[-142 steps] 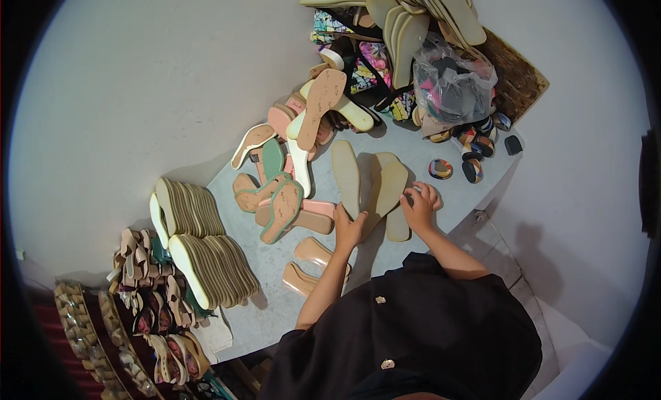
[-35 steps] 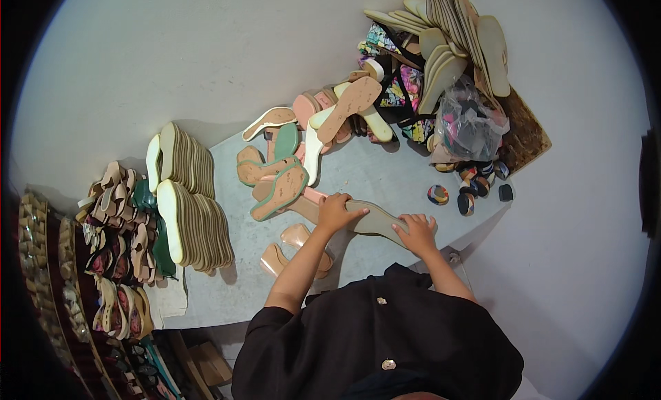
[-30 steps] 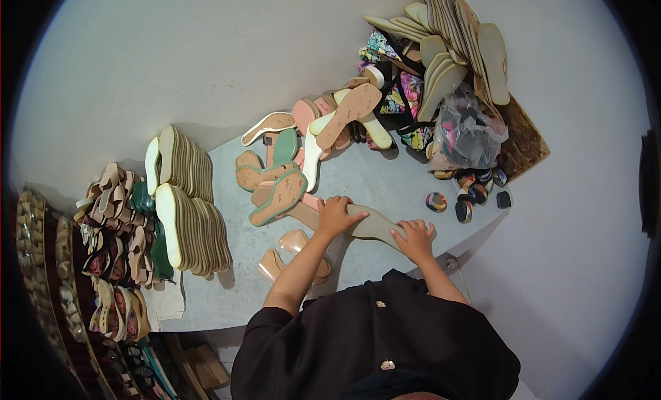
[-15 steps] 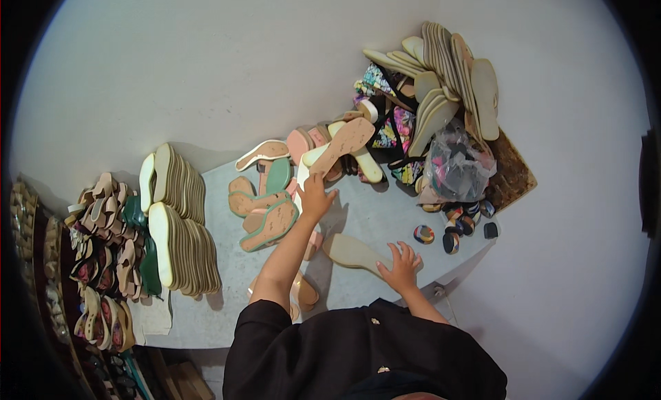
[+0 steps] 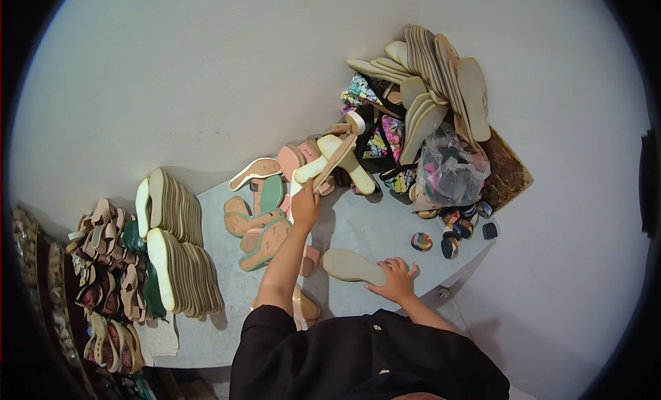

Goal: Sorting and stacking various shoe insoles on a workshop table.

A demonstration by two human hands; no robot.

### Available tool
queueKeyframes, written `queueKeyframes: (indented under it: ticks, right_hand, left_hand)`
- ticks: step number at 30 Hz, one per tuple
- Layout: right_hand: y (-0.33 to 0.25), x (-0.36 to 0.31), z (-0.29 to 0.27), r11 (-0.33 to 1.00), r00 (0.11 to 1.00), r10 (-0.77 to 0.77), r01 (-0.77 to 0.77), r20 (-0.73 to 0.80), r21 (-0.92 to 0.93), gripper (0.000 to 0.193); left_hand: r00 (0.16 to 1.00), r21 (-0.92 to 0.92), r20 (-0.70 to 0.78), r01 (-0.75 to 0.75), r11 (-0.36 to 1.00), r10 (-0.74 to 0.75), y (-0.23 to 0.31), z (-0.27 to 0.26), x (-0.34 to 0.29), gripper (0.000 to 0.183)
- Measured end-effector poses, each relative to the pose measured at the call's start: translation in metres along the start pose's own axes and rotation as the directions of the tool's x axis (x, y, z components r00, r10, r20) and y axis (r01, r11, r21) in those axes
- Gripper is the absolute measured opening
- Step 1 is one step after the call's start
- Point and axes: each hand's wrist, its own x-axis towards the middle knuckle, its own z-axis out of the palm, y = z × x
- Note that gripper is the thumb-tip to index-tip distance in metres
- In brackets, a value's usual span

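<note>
A: Left hand, quick?
B: Closed round the near end of a tan sole. Fingertips partly hidden, so a firm pinch is likely, not certain.
A: Which way does that sole run?
B: Away from the hand, near-left to far-right, tipped toward its edge, in front of a pale sole that crosses behind it.
A: Right hand?
B: Fingers spread wide, no tight grip visible. It's at the right end of the beige sole, thumb by the near edge.
A: And that one lies how?
B: Flat on the grey table, long axis mostly left to right, right end a bit nearer the person.
A: Nearer hand for each?
B: Right for the beige, left for the tan. Left hand is well apart from the beige sole, off to its far left, with bare tabletop in between.
</note>
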Motion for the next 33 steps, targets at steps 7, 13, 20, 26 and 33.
queueKeyframes:
  ticks: [7,13,20,26,33]
  right_hand:
    - [0.004,0.003,0.013,0.994,0.982,0.113,-0.111,0.154,-0.020,0.054]
    - [0.013,0.006,0.017,0.956,0.956,0.293,-0.293,0.006,0.008,0.054]
    - [0.016,0.009,0.010,0.902,0.901,0.432,-0.431,-0.043,0.030,0.054]
    - [0.005,0.004,0.031,0.937,0.912,0.343,-0.350,-0.225,0.008,0.072]
    - [-0.037,0.020,-0.014,0.674,0.963,0.263,-0.226,0.057,0.703,0.080]
  left_hand:
    - [0.977,-0.474,0.025,0.200,0.857,-0.214,0.004,-0.028,-0.105,0.026]
    - [0.955,-0.598,0.140,0.293,0.746,-0.262,0.025,-0.050,-0.178,0.029]
    - [0.976,-0.565,0.103,0.216,0.796,-0.192,0.049,-0.024,-0.224,0.030]
    - [0.970,-0.534,0.207,0.222,0.816,-0.129,0.078,-0.010,-0.230,0.035]
    - [0.952,-0.520,0.293,0.080,0.850,0.089,0.108,0.007,-0.226,0.042]
